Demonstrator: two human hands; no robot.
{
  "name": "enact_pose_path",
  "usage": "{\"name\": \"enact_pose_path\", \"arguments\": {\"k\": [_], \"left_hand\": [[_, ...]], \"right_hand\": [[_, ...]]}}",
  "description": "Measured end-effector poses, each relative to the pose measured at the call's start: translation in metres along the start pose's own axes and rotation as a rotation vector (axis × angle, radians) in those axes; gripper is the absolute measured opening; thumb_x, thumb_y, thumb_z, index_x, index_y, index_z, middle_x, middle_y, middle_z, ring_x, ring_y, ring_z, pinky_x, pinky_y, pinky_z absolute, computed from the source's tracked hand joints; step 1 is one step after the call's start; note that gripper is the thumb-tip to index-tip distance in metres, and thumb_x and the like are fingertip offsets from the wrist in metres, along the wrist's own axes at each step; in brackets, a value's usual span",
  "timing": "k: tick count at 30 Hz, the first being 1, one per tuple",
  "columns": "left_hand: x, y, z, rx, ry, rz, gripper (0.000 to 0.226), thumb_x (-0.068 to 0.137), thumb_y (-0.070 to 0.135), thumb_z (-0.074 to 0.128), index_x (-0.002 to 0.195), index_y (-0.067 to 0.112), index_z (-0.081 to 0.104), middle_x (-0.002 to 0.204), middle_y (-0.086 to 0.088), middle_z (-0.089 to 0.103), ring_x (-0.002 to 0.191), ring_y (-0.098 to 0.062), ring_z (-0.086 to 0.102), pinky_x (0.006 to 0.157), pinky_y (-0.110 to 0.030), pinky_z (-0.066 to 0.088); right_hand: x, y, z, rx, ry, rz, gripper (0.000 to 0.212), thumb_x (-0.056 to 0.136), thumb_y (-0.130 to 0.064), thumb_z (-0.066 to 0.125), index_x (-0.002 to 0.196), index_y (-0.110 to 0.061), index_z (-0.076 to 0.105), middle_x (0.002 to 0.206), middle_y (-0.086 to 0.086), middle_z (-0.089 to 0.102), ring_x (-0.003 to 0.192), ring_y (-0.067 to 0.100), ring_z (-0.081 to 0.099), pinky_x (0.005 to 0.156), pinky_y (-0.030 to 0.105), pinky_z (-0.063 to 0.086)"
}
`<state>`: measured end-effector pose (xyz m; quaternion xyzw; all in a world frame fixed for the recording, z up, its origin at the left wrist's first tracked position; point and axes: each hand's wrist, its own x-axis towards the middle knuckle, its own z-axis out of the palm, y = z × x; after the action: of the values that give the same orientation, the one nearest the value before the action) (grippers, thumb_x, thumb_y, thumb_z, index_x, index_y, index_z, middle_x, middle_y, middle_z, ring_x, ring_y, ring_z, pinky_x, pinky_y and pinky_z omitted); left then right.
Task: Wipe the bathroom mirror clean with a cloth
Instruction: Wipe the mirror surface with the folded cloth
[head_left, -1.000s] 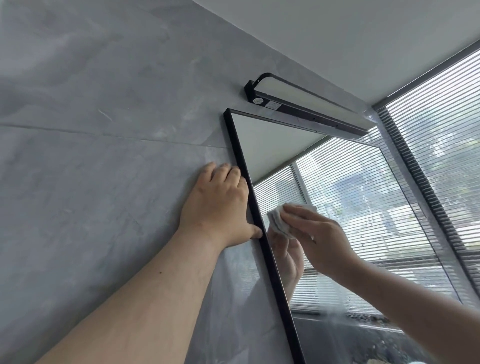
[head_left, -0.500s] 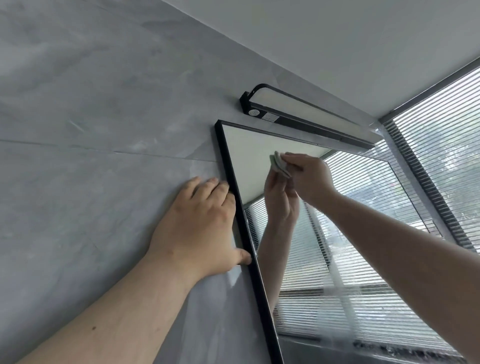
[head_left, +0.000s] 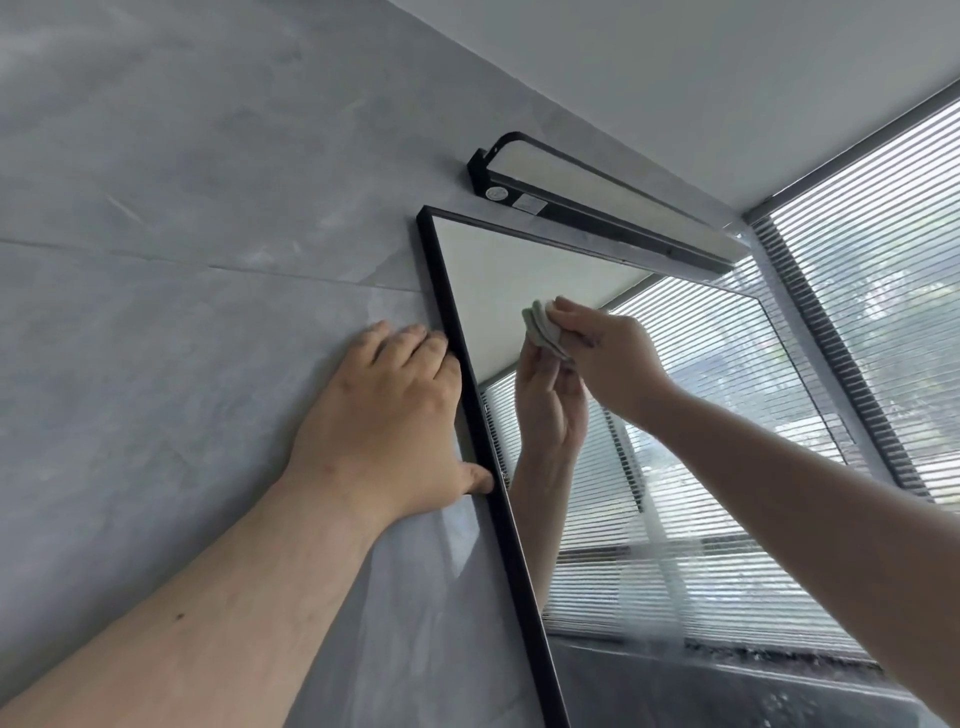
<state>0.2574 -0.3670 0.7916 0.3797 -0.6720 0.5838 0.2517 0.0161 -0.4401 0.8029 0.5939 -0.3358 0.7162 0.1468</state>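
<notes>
Right hand (head_left: 618, 358) holds cloth (head_left: 543, 332) lengthwise upright against the mirror (head_left: 493, 270)

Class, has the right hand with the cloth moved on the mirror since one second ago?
Yes: the right hand and cloth have moved up, nearer the top edge of the mirror frame.

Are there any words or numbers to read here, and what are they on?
Round sticker on the lamp: too small to read.
White rectangular label beside it: too blurred to read.
No writing shows on the cloth or the mirror.
</notes>
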Motion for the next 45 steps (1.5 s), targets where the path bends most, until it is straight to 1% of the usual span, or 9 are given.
{"name": "enact_pose_path", "arguments": {"k": [2,5,12,20,27,33,37,40,45], "left_hand": [[0.000,0.000,0.000,0.007,-0.009,-0.002,0.115,0.067,0.090,0.044,0.153,0.015,0.026,0.163,-0.002,0.019,0.151,-0.019,0.011,0.123,-0.041,0.003],[0.001,0.000,0.000,0.003,-0.027,-0.003,0.115,0.068,0.090,0.043,0.153,0.016,0.026,0.163,-0.002,0.019,0.151,-0.019,0.011,0.123,-0.040,0.002],[0.001,0.001,0.000,-0.005,-0.018,-0.012,0.117,0.062,0.092,0.046,0.148,0.015,0.039,0.159,-0.004,0.032,0.148,-0.021,0.022,0.122,-0.040,0.008],[0.002,0.000,0.000,-0.007,-0.022,-0.012,0.114,0.062,0.090,0.049,0.148,0.016,0.039,0.159,-0.003,0.030,0.149,-0.020,0.020,0.123,-0.040,0.008],[0.000,0.000,0.001,0.034,-0.003,-0.002,0.113,0.060,0.090,0.048,0.143,0.014,0.046,0.155,-0.005,0.038,0.146,-0.022,0.028,0.122,-0.042,0.013],[0.001,0.000,0.000,0.020,-0.012,-0.009,0.112,0.060,0.089,0.051,0.143,0.014,0.045,0.155,-0.005,0.038,0.146,-0.023,0.028,0.122,-0.043,0.013],[0.000,0.001,-0.001,0.017,-0.015,-0.001,0.112,0.061,0.089,0.051,0.143,0.013,0.044,0.155,-0.006,0.038,0.146,-0.023,0.028,0.121,-0.042,0.014],[-0.002,0.001,-0.001,0.027,0.006,0.002,0.110,0.060,0.088,0.054,0.138,0.011,0.050,0.151,-0.008,0.043,0.143,-0.024,0.033,0.120,-0.042,0.016],[-0.002,0.002,-0.003,0.044,-0.004,0.006,0.110,0.061,0.089,0.051,0.139,0.011,0.048,0.152,-0.008,0.041,0.144,-0.024,0.031,0.121,-0.043,0.015]], "right_hand": [[-0.020,0.006,-0.001,-0.020,-0.005,-0.020,0.029,0.093,-0.021,0.069,0.120,-0.033,0.071,0.135,-0.016,0.061,0.124,-0.001,0.054,0.108,0.016,0.040],[-0.054,0.017,-0.003,-0.009,-0.020,-0.005,0.027,0.092,-0.026,0.071,0.117,-0.036,0.072,0.133,-0.021,0.061,0.128,-0.001,0.052,0.111,0.030,0.043],[-0.126,0.031,-0.015,-0.071,-0.087,-0.050,0.041,0.089,-0.011,0.072,0.121,-0.035,0.061,0.129,-0.024,0.054,0.128,0.005,0.053,0.112,0.030,0.042],[-0.051,-0.017,0.004,-0.015,-0.054,-0.057,0.028,0.093,-0.015,0.068,0.118,-0.026,0.073,0.135,-0.012,0.061,0.126,0.003,0.055,0.109,0.017,0.038],[-0.010,-0.055,0.028,-0.041,0.001,-0.076,0.028,0.096,-0.019,0.063,0.121,-0.029,0.071,0.138,-0.007,0.060,0.132,0.013,0.052,0.115,0.033,0.037],[-0.072,-0.053,0.017,-0.087,-0.062,-0.119,0.027,0.094,-0.018,0.064,0.118,-0.028,0.073,0.138,-0.006,0.061,0.129,0.007,0.052,0.108,0.010,0.031],[-0.138,-0.041,0.011,-0.174,-0.073,-0.168,0.029,0.091,-0.012,0.063,0.114,-0.026,0.075,0.133,-0.008,0.063,0.125,0.006,0.054,0.104,0.010,0.034],[-0.184,-0.024,0.010,-0.173,-0.064,-0.291,0.034,0.080,-0.007,0.064,0.109,-0.018,0.077,0.129,-0.008,0.060,0.127,-0.009,0.036,0.104,0.001,0.027],[-0.219,0.002,0.008,-0.156,-0.107,-0.338,0.034,0.090,-0.021,0.052,0.117,-0.020,0.073,0.137,-0.008,0.053,0.134,-0.017,0.032,0.112,0.017,0.034]]}}
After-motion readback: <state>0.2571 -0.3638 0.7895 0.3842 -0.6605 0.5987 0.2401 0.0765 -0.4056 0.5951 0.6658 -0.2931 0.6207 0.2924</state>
